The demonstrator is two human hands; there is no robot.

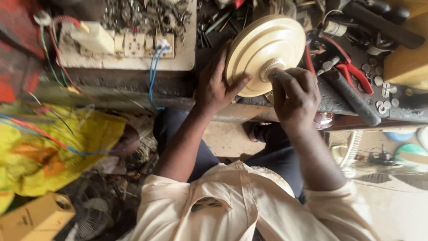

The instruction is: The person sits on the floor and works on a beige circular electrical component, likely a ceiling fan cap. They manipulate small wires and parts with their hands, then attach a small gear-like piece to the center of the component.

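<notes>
Cream cloth of my shirt (240, 205) fills the bottom of the head view, soft and creased, with dark trousers (276, 151) beneath it. From there my two bare forearms reach up to the bench edge (339, 105), a dark, greasy, scuffed slab.

My left hand (214, 87) cups the rim of a round cream disc (263, 53): fingers spread behind its left edge, thumb laid flat across the face. That disc looks like smooth moulded plastic, stepped in concentric rings, held tilted on edge over the front of the bench, between both hands. At its centre sits a small ribbed hub (271, 68), finely knurled. My right hand (294, 96) is closed in a loose fist just below and right of the hub, fingertips bunched together against it; whether they pinch the hub or a small tool I cannot tell.

Right of the disc lie red-handled pliers (352, 73), a thick black handle (352, 98) and scattered metal washers (379, 80). Up left is a grimy white switchboard (129, 47) with blue wires (154, 76) hanging from it. Crumpled yellow plastic sheeting (49, 147) lies at far left, a cardboard box (35, 218) below it.
</notes>
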